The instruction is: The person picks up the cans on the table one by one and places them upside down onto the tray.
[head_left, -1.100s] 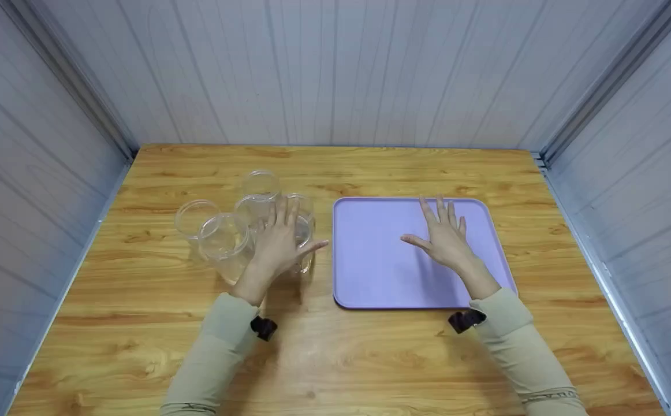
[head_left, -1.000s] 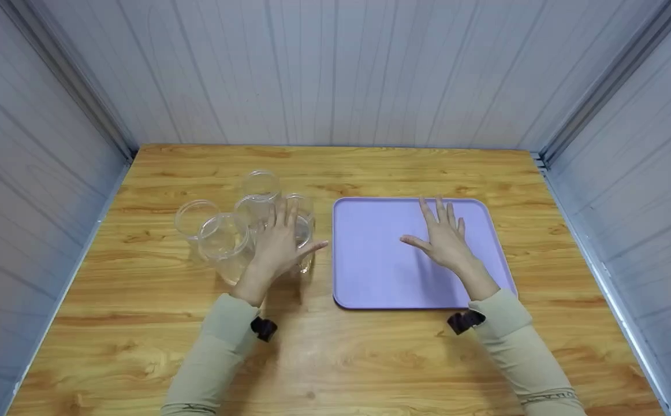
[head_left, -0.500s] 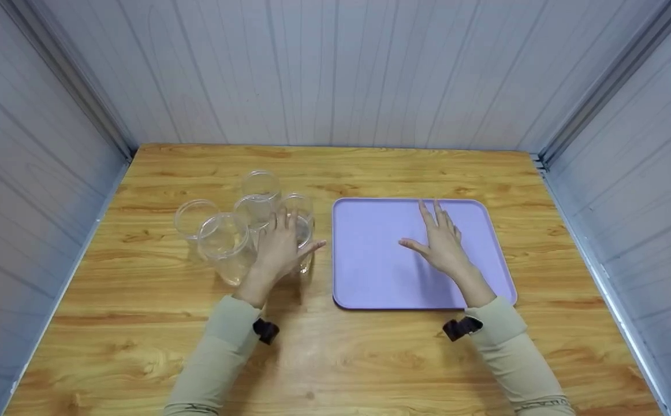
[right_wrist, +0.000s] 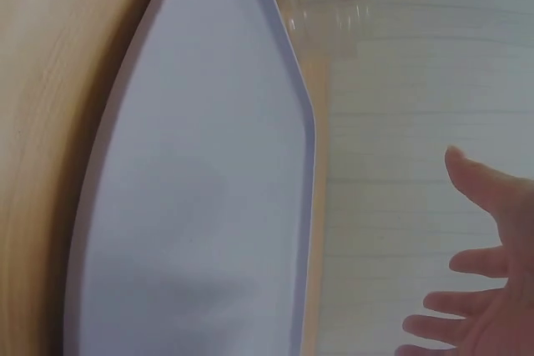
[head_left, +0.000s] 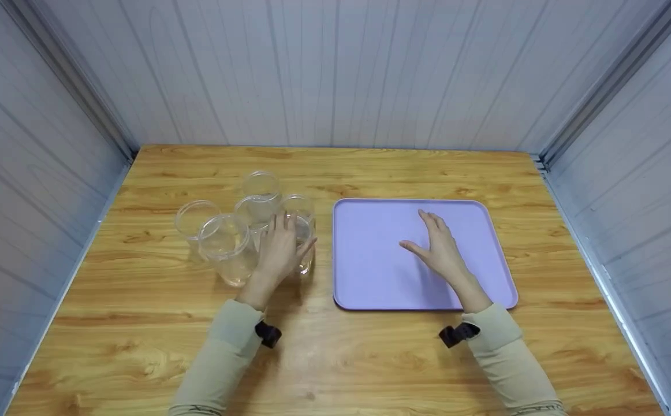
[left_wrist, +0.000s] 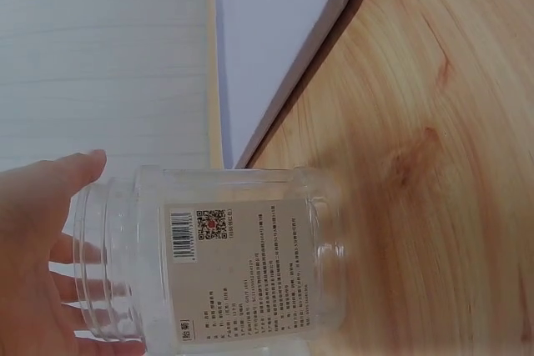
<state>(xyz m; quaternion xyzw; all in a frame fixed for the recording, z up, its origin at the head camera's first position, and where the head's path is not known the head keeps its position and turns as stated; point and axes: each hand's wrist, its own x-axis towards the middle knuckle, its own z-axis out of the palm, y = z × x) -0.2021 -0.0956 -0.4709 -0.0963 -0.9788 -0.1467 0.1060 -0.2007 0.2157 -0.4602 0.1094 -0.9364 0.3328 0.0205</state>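
My left hand (head_left: 278, 248) is over the mouth of a clear plastic jar (head_left: 305, 263), its fingers curved round the neck and its thumb right at the rim. In the left wrist view, this jar (left_wrist: 242, 189) stands upright with a pale printed label (left_wrist: 225, 281) on its side; the fingers (left_wrist: 62, 248) partly show through its neck. My right hand (head_left: 442, 248) hovers above a flat purple tray (head_left: 370, 260), thumb spread from the slightly bent fingers, holding nothing. In the right wrist view, the tray (right_wrist: 200, 172) lies beyond the spread hand (right_wrist: 492, 289).
Several more clear jars stand close together left of the tray, including a front one (head_left: 234, 268), a far left one (head_left: 191, 237) and a back one (head_left: 261, 185). Pale panel walls (head_left: 335, 75) rise around the wooden table (head_left: 364, 364).
My left thumb and fingers have drawn in around the jar's rim. My right hand has drawn back slightly toward me, its fingers closer together and more bent. Jars and tray stay put.
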